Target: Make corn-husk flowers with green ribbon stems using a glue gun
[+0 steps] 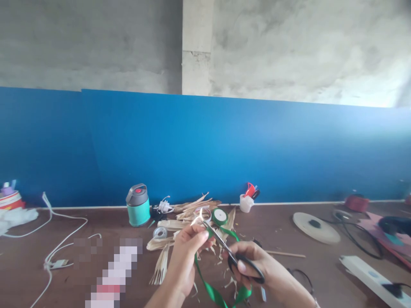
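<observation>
My left hand (188, 248) is closed, pinching a green ribbon (212, 293) and a pale curled piece of dried husk (197, 219) that sticks up past the fingertips. Black-handled scissors (224, 244) are in my right hand (253, 256), its fingers in the loops. Their blades point up and left and reach the ribbon and husk at my left fingertips; whether they are parted I cannot tell. The ribbon hangs in a loop below both hands and runs back toward a green ribbon spool (219, 216). Dried husks (173, 225) lie behind and beside my left hand.
Behind the hands stand a teal lidded flask (138, 207) and a white cup (246, 203) holding red-handled tools. A tape roll (159, 232) lies among the husks. Rightward are a thin stick (285, 254), a round pale lid (316, 228) and a power strip (372, 276). White cables (66, 239) lie left.
</observation>
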The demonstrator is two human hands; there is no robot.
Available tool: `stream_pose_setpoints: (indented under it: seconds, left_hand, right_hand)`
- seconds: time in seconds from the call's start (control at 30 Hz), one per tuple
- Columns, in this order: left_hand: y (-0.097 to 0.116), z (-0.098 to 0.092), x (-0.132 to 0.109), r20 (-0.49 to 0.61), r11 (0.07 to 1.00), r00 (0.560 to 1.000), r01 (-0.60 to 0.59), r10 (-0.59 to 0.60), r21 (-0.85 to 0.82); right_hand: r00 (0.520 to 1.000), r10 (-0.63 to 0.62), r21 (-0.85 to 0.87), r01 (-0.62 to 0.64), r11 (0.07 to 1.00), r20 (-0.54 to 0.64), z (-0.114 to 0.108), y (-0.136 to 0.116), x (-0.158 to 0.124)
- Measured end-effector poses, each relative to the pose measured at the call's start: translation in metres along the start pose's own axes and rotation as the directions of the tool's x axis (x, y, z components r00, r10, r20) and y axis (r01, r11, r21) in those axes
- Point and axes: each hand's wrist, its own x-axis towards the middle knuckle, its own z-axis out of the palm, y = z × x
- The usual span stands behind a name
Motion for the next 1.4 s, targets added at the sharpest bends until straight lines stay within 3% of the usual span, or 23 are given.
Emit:
stream_pose_setpoints:
  seconds: [0.1, 0.33, 0.77, 1.1, 1.4]
  left_hand:
    - [-0.001, 0.000, 0.000, 0.003, 1.000, 1.000, 0.005, -0.005, -0.015]
    - [-0.001, -0.001, 0.002, 0.018, 0.998, 0.999, -0.029, 0.030, -0.050]
    - [-0.001, -0.001, 0.002, 0.033, 0.998, 0.999, -0.031, 0.033, -0.060]
    - [-0.001, -0.001, 0.001, 0.030, 0.977, 0.994, -0.111, 0.107, 0.180]
    - [-0.003, -0.006, 0.006, 0.070, 0.976, 0.995, -0.084, 0.071, 0.201]
  right_hand:
    - [1.000, 0.016, 0.022, -0.016, 1.000, -0.016, 0.003, -0.001, -0.001]
    - [0.993, -0.121, 0.091, 0.121, 0.988, -0.002, 0.007, 0.004, 0.000]
    - [0.994, -0.111, 0.127, 0.110, 0.986, -0.005, 0.010, 0.001, 0.001]
    - [0.995, -0.067, 0.062, 0.072, 0.995, -0.080, 0.009, 0.005, 0.000]
    - [0.993, -0.037, -0.047, 0.032, 0.998, -0.111, 0.013, -0.001, 0.001]
